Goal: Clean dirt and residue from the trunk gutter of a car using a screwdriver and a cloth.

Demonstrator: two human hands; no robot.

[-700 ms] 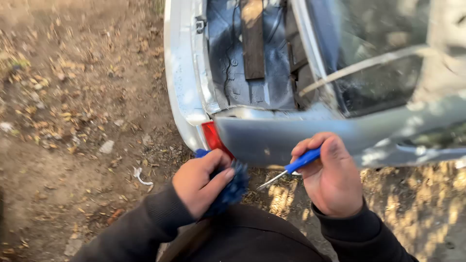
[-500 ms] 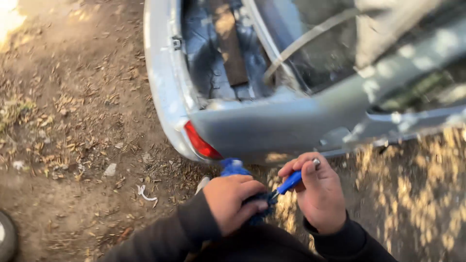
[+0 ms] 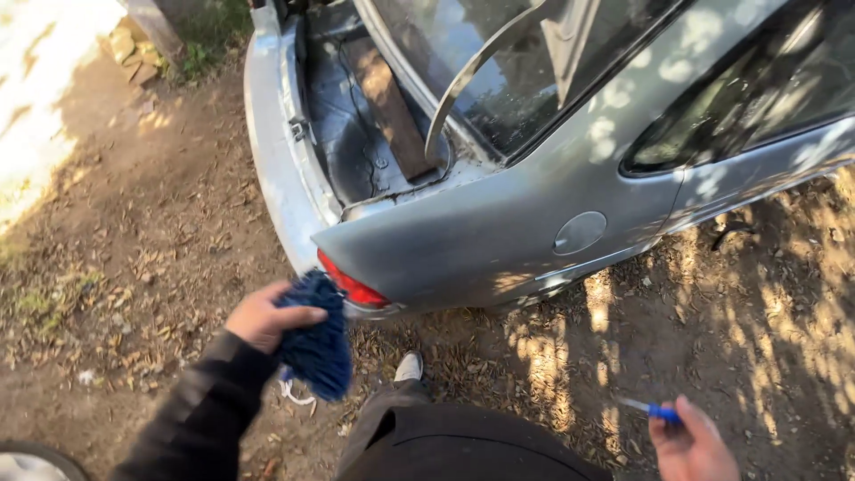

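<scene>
Outdoors on leaf-strewn dirt ground [image 3: 151, 258], a grey car [image 3: 499, 223] stands at twelve o'clock, boot open. The left hand [image 3: 263, 316] is closed around a dark blue shaggy mitt [image 3: 316, 343] just beside the red tail light [image 3: 352, 287]. At five o'clock, well apart, the right hand [image 3: 695, 450] pinches a blue-handled tool [image 3: 655, 411].

— What are you wearing?
— A black long sleeve [image 3: 191, 410] covers my left arm down to the wrist; both my hands are bare.
— And lower down?
— Dark trousers [image 3: 463, 445], and a pale grey shoe [image 3: 409, 366] on my far foot.

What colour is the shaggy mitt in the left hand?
Dark blue: the mitt, gripped by the left hand, head view.
</scene>
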